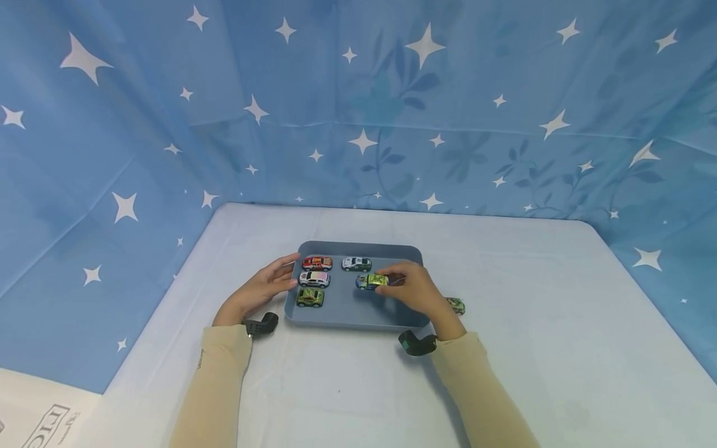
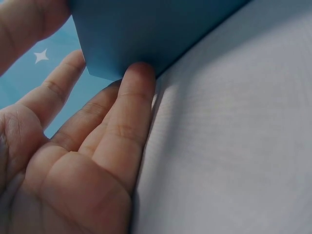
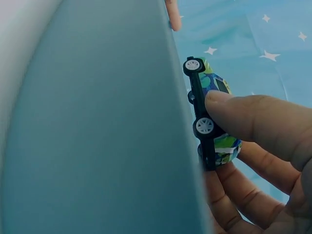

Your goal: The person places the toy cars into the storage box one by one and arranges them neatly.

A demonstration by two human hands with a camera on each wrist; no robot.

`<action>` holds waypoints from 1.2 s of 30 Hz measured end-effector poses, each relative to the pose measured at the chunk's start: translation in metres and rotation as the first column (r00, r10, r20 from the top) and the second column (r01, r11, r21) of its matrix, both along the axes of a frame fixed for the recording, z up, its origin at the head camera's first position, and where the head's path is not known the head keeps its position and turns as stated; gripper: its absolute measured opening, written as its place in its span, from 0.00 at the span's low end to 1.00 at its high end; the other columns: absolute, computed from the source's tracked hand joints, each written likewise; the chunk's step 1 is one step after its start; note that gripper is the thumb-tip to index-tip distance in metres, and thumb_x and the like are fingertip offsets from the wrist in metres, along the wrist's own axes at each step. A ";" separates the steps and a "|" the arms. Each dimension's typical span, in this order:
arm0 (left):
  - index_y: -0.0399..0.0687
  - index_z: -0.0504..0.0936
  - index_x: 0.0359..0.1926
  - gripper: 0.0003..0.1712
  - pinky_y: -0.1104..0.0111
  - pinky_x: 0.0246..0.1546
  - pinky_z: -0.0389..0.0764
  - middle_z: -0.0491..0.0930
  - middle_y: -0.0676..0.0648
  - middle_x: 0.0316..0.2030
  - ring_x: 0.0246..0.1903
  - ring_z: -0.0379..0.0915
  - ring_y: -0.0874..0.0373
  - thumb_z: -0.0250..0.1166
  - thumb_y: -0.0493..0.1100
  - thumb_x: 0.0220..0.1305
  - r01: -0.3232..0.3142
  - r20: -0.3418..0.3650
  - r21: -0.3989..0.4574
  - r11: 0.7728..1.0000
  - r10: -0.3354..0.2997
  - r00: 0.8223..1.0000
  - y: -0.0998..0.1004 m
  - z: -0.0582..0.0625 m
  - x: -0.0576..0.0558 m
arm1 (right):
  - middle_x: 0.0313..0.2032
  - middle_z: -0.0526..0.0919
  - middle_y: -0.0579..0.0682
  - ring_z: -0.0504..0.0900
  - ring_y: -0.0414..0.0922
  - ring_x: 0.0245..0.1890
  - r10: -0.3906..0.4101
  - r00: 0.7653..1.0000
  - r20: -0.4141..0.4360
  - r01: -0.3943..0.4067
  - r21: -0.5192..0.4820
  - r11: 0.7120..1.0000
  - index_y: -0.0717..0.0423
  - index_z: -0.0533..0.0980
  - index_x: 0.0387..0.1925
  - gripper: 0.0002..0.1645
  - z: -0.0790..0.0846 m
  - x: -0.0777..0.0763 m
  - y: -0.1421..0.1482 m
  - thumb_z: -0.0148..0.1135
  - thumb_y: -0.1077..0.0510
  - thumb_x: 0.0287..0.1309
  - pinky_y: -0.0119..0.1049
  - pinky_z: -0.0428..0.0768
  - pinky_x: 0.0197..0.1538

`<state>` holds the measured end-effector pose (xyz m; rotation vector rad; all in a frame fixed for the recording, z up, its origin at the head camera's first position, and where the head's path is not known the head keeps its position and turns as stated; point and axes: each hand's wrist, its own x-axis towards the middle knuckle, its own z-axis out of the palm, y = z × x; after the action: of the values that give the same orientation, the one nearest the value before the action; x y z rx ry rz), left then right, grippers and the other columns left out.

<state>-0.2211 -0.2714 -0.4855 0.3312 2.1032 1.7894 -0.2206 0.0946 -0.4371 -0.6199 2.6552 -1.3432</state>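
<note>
My right hand (image 1: 414, 289) pinches a green, yellow and blue toy car (image 1: 368, 282) between thumb and fingers above the right half of a blue-grey tray (image 1: 347, 311). The right wrist view shows the thumb on one side of this car, with its white-spoked wheels facing the camera. At the tray's left wall, my left hand (image 1: 259, 291) touches the outside with its fingers fairly straight; the left wrist view has the fingertips against the tray wall. Inside the tray, a red car (image 1: 317, 264), a white-and-pink car (image 1: 314, 279) and a green car (image 1: 310, 297) form a left column. A white-and-green car (image 1: 356, 264) sits to their right.
Another green toy car (image 1: 456, 305) lies on the white-covered table (image 1: 560, 323) right of the tray, partly hidden by my right wrist. Blue star-patterned cloth (image 1: 336, 93) hangs behind and along the sides. A printed pale sheet or box (image 1: 45, 410) shows at the lower left.
</note>
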 end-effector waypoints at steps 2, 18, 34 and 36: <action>0.42 0.50 0.87 0.44 0.40 0.81 0.49 0.45 0.31 0.85 0.84 0.42 0.32 0.62 0.41 0.82 0.001 -0.005 -0.005 1.000 -0.001 1.000 0.000 0.000 0.000 | 0.49 0.90 0.61 0.88 0.56 0.49 -0.006 1.000 -0.008 0.006 0.005 1.000 0.67 0.88 0.53 0.18 -0.001 0.000 -0.004 0.77 0.67 0.62 0.50 0.88 0.56; 0.43 0.50 0.88 0.43 0.40 0.82 0.48 0.47 0.30 0.85 0.84 0.42 0.32 0.61 0.40 0.82 -0.007 0.002 -0.002 1.000 0.007 1.000 0.001 0.001 0.001 | 0.49 0.90 0.62 0.90 0.57 0.48 -0.084 0.996 -0.005 0.084 0.039 0.996 0.66 0.88 0.53 0.19 -0.008 -0.002 -0.024 0.79 0.66 0.60 0.48 0.89 0.53; 0.44 0.51 0.88 0.43 0.40 0.82 0.49 0.48 0.33 0.85 0.84 0.43 0.34 0.61 0.40 0.82 -0.011 0.013 0.000 1.000 0.011 1.000 -0.001 0.002 0.000 | 0.48 0.91 0.58 0.89 0.54 0.48 -0.207 0.978 0.007 0.205 0.104 0.973 0.61 0.89 0.51 0.19 -0.013 -0.006 -0.045 0.82 0.65 0.56 0.51 0.86 0.55; 0.44 0.51 0.88 0.43 0.41 0.82 0.50 0.48 0.32 0.85 0.84 0.44 0.34 0.61 0.40 0.82 -0.013 0.016 0.005 1.000 0.012 1.000 -0.001 0.001 0.000 | 0.48 0.91 0.58 0.88 0.54 0.47 -0.215 0.977 0.012 0.212 0.116 0.970 0.61 0.89 0.51 0.19 -0.014 -0.007 -0.047 0.81 0.65 0.57 0.51 0.86 0.55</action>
<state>-0.2214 -0.2726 -0.4843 0.3043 2.0945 1.7985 -0.2272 0.0480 -0.4513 -0.3094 2.8204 -1.2251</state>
